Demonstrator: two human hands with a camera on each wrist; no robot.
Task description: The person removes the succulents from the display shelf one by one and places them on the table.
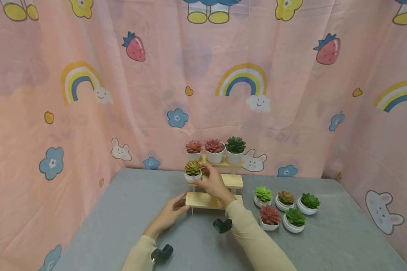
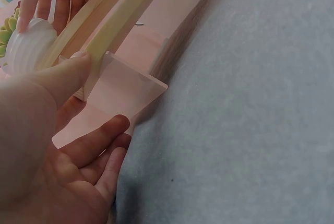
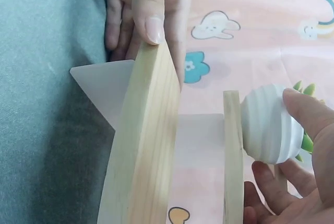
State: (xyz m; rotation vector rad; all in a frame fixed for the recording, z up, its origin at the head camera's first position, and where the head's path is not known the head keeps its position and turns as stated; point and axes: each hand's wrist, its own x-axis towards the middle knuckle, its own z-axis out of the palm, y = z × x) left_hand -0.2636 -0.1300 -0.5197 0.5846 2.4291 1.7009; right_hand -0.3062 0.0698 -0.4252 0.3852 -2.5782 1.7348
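Succulent pot [image 1: 193,171] in right hand [image 1: 214,185], on stand's middle shelf [image 1: 233,181]

Small white ribbed pot [image 1: 193,176] with my red-green succulent, upright on the left end of the wooden stepped shelf's [image 1: 208,200] middle tier, pale three-tier stand on the grey counter [image 1: 122,210]

Grey tabletop [image 1: 129,210] bearing a three-step wooden stand [image 1: 213,188] near its back edge; five small white pots of succulents [image 1: 285,207] grouped directly on the surface to the right of the stand, in two rows
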